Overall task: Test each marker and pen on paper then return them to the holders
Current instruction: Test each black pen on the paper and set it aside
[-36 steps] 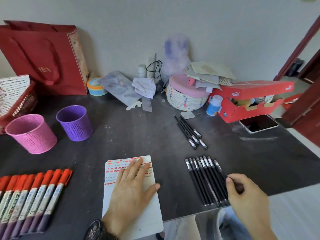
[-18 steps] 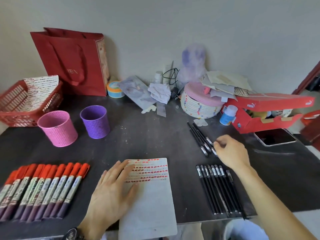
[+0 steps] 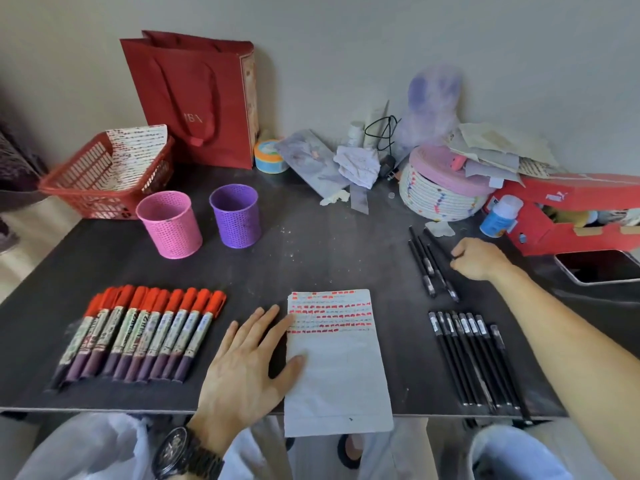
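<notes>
a: where are the hands?

b: the left hand (image 3: 242, 372) lies flat with straight, spread fingers (image 3: 266, 327) on the dark surface (image 3: 311, 258); its thumb and the tip of one finger rest on the left edge of the paper (image 3: 337, 368). the right hand (image 3: 479, 258) is out at the far right, fingers curled over the end of one black pen in the loose group of pens (image 3: 431, 268). it seems to be gripping that pen, though the pinch itself is hidden under the knuckles.

a: and the paper?

b: it sits at the near edge of the surface, overhanging it a little, with rows of red test marks across its upper part and the lower part blank.

a: the rest of the pens and markers?

b: a tidy row of black pens (image 3: 474, 358) lies near the front edge, right of the paper and nearer than the loose group. a row of red-capped markers (image 3: 145, 334) lies left of the left hand, side by side, caps pointing away.

a: the holders?

b: a pink holder (image 3: 169, 225) and a purple holder (image 3: 235, 216) stand upright just beside each other at the back left; nothing sticks out of either. behind them is a red basket (image 3: 86, 181) with a marked sheet in it.
</notes>
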